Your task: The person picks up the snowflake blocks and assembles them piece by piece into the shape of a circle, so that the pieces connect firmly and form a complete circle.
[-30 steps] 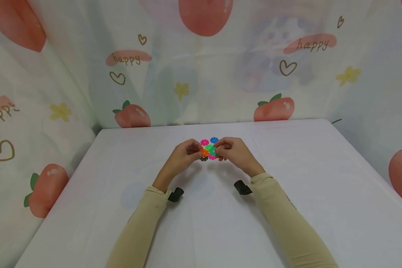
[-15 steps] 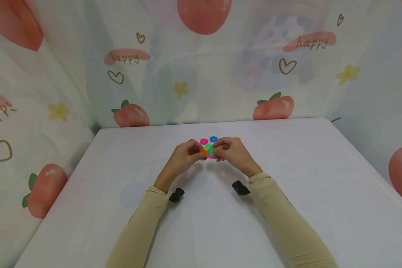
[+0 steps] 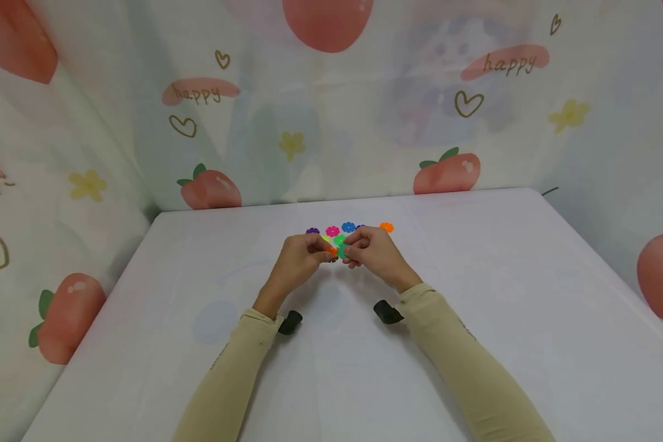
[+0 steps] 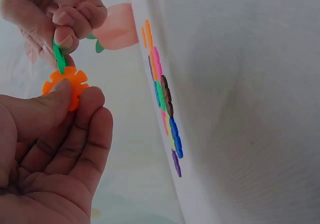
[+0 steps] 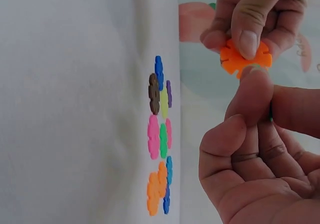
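Above the table, my left hand point(image 3: 298, 261) pinches an orange snowflake disc point(image 4: 80, 79) between thumb and fingers. The disc is flat, round and notched along its rim. My right hand point(image 3: 380, 255) pinches a green snowflake disc point(image 4: 59, 58), held nearly at right angles to the orange one. In the left wrist view the green disc's lower edge meets the orange disc's upper rim; I cannot tell if they are slotted together. The right wrist view shows the orange disc point(image 5: 245, 59) facing the camera, while right-hand fingers cover almost all of the green disc.
Several loose discs lie on the white table point(image 3: 331, 368) beyond the hands: a pink disc point(image 3: 333, 231), a blue disc point(image 3: 348, 227), a purple disc point(image 3: 312, 231), an orange loose disc point(image 3: 387, 227) and others. A patterned curtain point(image 3: 342, 123) stands behind the table.
The head view has shifted slightly, and more loose discs show around the hands. Both hands keep their pinches on the two discs, with the right hand slightly closer to the left.
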The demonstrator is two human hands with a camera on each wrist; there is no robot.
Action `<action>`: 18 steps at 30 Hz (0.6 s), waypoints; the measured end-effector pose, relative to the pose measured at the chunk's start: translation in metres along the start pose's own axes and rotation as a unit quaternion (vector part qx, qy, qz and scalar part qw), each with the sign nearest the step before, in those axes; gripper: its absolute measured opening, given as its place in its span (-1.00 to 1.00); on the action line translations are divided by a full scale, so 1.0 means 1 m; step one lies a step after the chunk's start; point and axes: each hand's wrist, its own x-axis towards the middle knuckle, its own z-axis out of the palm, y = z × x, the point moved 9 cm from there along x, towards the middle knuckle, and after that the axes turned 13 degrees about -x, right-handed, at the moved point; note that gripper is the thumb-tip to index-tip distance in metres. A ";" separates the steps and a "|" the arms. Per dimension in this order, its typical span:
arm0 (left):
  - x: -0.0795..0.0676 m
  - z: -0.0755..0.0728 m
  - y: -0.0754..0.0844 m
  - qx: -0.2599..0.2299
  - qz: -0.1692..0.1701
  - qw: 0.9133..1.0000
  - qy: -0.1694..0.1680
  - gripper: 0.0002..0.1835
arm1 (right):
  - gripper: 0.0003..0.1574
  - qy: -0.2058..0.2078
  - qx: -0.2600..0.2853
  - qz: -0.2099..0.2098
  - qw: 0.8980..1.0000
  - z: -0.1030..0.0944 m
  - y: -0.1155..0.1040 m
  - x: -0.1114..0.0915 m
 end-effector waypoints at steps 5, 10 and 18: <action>0.000 0.000 0.003 0.007 0.010 1.000 0.006 -0.98 | -0.79 0.010 0.032 -0.003 0.999 0.004 0.001 0.002; 0.001 0.001 0.004 0.017 0.020 1.000 0.014 -0.95 | -0.80 0.020 0.035 -0.011 0.999 0.004 0.001 0.001; 0.001 -0.001 -0.003 -0.049 -0.021 0.998 -0.025 -0.85 | -0.68 0.023 -0.005 -0.009 1.000 -0.006 0.003 0.001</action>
